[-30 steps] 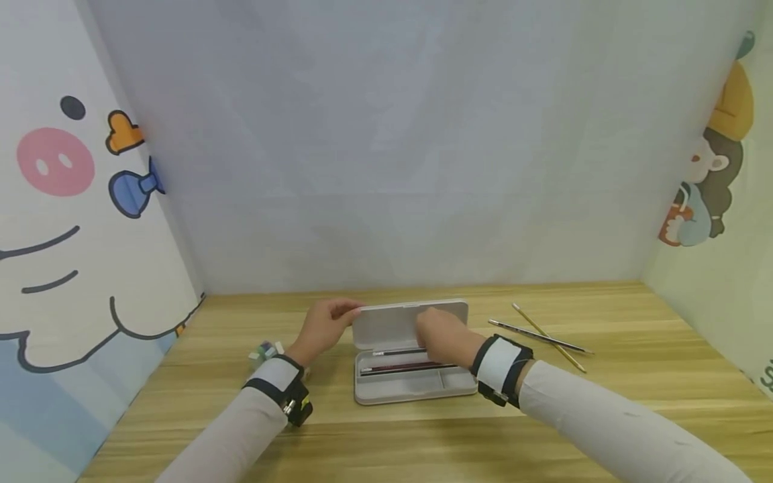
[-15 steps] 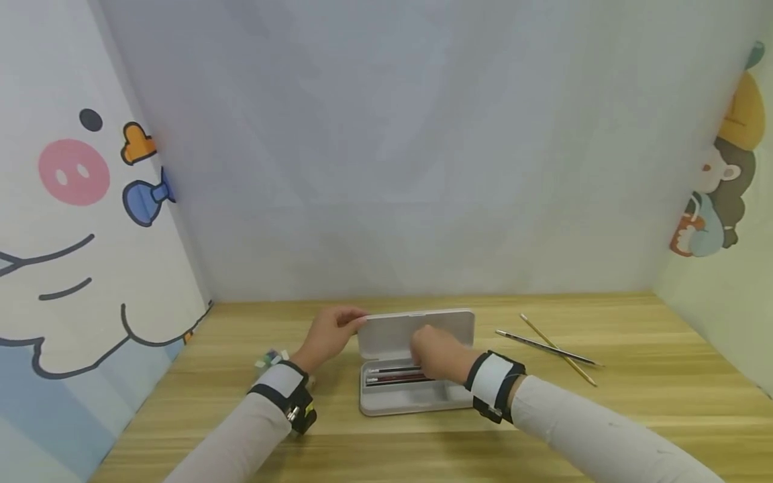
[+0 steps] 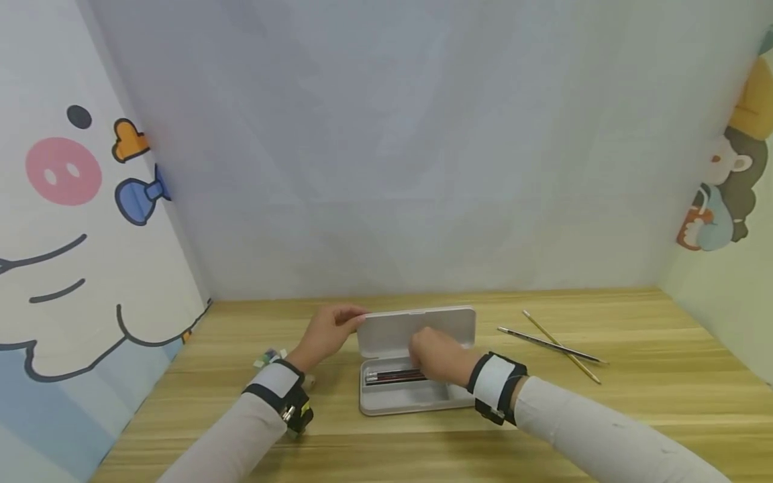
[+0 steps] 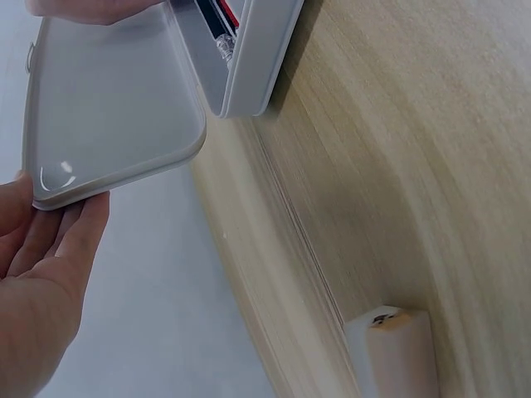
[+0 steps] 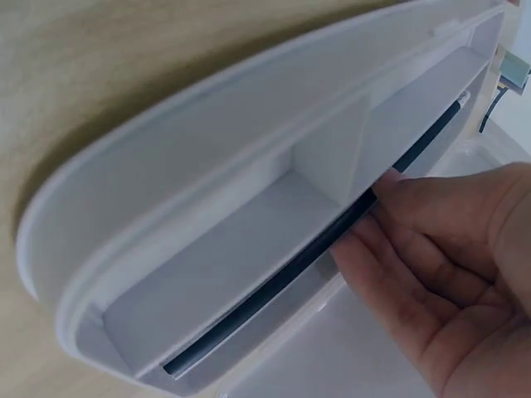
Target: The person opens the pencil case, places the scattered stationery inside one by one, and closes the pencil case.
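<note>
A pale pencil case lies open on the table, its lid standing up at the back. My left hand pinches the lid's left corner between thumb and fingers; the left wrist view shows the fingertips behind the lid. Inside the case, my right hand reaches into the long rear compartment. In the right wrist view, the thumb and fingers of that hand pinch a dark pencil lying along this compartment. Dark and red pencils lie bunched there, their right ends hidden by the hand.
Right of the case, a yellow pencil and a dark pencil lie crossed on the wooden table. Small pale and green blocks sit by my left wrist, and a whitish block shows in the left wrist view.
My right hand has moved a little left and lower into the case. The pencils inside, earlier spread apart, now lie closer together. My left hand keeps its hold on the lid.
</note>
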A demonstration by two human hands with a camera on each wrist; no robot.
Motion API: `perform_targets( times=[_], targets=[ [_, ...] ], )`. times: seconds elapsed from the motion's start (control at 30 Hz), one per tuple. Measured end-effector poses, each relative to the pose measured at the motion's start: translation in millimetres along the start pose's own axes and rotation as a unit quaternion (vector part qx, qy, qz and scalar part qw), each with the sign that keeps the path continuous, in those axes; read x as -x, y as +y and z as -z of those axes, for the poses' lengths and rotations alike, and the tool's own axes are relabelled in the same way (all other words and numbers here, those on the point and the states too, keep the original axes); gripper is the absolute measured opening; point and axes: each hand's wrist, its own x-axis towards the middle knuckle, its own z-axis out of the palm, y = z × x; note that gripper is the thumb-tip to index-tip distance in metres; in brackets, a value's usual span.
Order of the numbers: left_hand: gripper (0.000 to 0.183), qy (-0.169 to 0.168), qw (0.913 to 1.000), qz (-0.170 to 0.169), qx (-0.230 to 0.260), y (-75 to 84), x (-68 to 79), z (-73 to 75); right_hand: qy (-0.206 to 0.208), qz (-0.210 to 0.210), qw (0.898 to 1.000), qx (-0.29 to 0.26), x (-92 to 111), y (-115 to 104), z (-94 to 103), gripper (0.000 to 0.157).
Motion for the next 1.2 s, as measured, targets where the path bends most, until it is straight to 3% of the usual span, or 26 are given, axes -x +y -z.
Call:
perform_targets(
  times=[0.5,0.9,1.2],
  targets=[
    [0.019,-0.001,0.9998,-0.02,0.001,-3.3,0.8,1.5,0.002,-0.028,0.998,-0.05,12,-1,1.8,0.01],
    [0.022,-0.014,0.9999,-0.007,0.003,-0.5,3.5,2.7,0.01,0.001,0.997,-0.075,24,1,-0.1,0.008],
    [0.021,-0.023,0.9996,0.008,0.014,0.0,7.3,3.7,0.012,-0.001,0.995,-0.094,32,1,0.1,0.01]
  ],
)
